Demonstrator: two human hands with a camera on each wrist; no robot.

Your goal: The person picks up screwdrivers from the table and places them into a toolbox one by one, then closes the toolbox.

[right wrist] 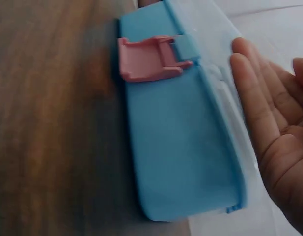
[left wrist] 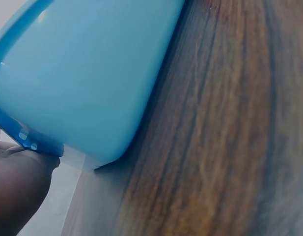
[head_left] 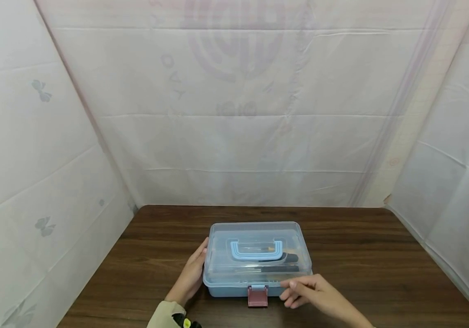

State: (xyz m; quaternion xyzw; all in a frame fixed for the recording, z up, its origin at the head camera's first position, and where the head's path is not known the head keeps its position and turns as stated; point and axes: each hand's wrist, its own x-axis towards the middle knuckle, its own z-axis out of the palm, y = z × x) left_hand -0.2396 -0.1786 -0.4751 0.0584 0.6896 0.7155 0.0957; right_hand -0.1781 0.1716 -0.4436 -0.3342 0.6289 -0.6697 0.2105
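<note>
A storage box (head_left: pixel 219 291) with a light blue base and a clear lid (head_left: pixel 222 269) stands on the table. Its blue carry handle (head_left: pixel 256 256) lies folded on the lid, and the pink latch (head_left: pixel 257 297) at the front hangs flipped out. Dark, long items (head_left: pixel 279 269) show blurred through the lid. Along the box's left side rests my left hand (head_left: pixel 191 275), fingers extended; in the left wrist view a fingertip (left wrist: pixel 31 169) is right at the blue rim. My right hand (head_left: pixel 310 292) is at the front right corner, beside the latch, fingers loosely extended and holding nothing.
The dark wood-grain table (head_left: pixel 365 255) runs back to a white sheet (head_left: pixel 234 146) hung behind it. More white sheeting stands at the left (head_left: pixel 46 182) and the right. A dark band with a yellow-green piece (head_left: pixel 186 322) sits on the left wrist.
</note>
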